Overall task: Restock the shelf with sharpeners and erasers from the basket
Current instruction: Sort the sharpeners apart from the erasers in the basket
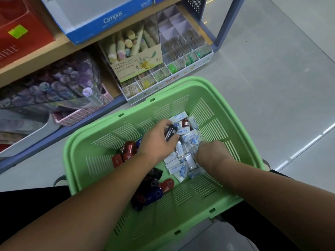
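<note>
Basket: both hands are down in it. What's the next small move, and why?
Probably lift the left hand out toward the shelf: its fingers grip a dark sharpener, while the right hand is buried among the erasers in the green basket, and whether it holds any is hidden.

Green plastic basket (94, 142), slotted; glossy-wrapped erasers (183, 132); shiny sharpeners (128, 149).

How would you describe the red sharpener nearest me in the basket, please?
Start at the green basket. Near its closest wall, beside the left forearm, sharpeners cluster. The red sharpener alone there is red; its neighbours are black and blue.
</note>
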Action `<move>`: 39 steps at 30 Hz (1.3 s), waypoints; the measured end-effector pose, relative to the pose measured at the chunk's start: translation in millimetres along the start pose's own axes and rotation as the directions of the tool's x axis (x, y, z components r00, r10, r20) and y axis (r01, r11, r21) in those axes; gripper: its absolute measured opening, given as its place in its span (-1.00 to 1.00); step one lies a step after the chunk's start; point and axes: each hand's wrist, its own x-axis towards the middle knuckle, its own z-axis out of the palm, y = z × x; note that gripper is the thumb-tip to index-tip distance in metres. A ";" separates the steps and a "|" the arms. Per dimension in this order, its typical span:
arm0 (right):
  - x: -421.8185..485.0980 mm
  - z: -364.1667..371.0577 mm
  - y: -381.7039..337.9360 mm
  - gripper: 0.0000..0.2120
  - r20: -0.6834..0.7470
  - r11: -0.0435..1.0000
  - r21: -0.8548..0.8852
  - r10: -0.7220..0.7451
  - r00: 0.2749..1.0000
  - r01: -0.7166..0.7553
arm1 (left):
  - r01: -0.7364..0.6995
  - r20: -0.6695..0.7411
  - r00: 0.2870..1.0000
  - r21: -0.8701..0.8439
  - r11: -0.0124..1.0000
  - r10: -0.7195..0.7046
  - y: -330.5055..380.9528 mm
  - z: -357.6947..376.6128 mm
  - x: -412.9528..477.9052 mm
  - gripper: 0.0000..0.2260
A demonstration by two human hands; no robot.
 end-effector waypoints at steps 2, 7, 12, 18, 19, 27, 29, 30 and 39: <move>-1.1 -10.9 1.4 -0.71 -0.010 0.999 -0.007 0.045 0.999 -0.045 | 0.016 0.041 0.999 0.086 0.996 -0.020 -9.0 -15.9 -5.5 -0.67; -11.8 -16.3 12.1 -0.73 -0.013 0.993 -0.116 -0.012 1.000 0.010 | 0.036 0.186 0.976 0.381 0.924 -0.114 -21.3 -35.2 -19.8 -0.74; -3.5 -9.8 5.4 -0.74 -0.135 0.999 0.047 0.032 0.990 -0.026 | 0.034 0.267 0.949 0.441 0.897 -0.167 -30.5 -40.6 -29.2 -0.74; 49.2 -36.6 35.9 -0.62 -0.358 0.901 0.432 0.220 0.907 -0.048 | -0.047 0.392 0.842 0.739 0.672 -0.371 -31.0 -63.9 -32.6 -0.83; 56.9 -38.1 34.8 -0.57 -0.305 0.885 0.461 0.224 0.926 -0.062 | -0.077 0.381 0.846 0.779 0.622 -0.372 -28.6 -65.4 -33.1 -0.81; 70.3 -27.0 29.4 -0.49 -0.277 0.939 0.334 0.177 0.944 -0.078 | 0.073 0.349 0.918 0.320 0.945 -0.189 -16.5 -10.6 -28.4 -0.64; 70.4 -26.5 30.2 -0.52 -0.262 0.948 0.309 0.160 0.952 -0.075 | 0.054 0.379 0.906 0.337 0.940 -0.188 -22.2 13.6 -36.1 -0.51; 70.4 -26.9 30.2 -0.52 -0.252 0.955 0.287 0.148 0.956 -0.073 | 0.042 0.363 0.913 0.365 0.930 -0.184 -26.9 23.4 -40.1 -0.50; 65.7 -23.5 24.3 -0.57 -0.211 0.998 -0.021 0.047 0.976 -0.053 | 0.168 0.267 0.938 0.201 0.965 -0.219 -50.4 48.3 -38.5 -0.51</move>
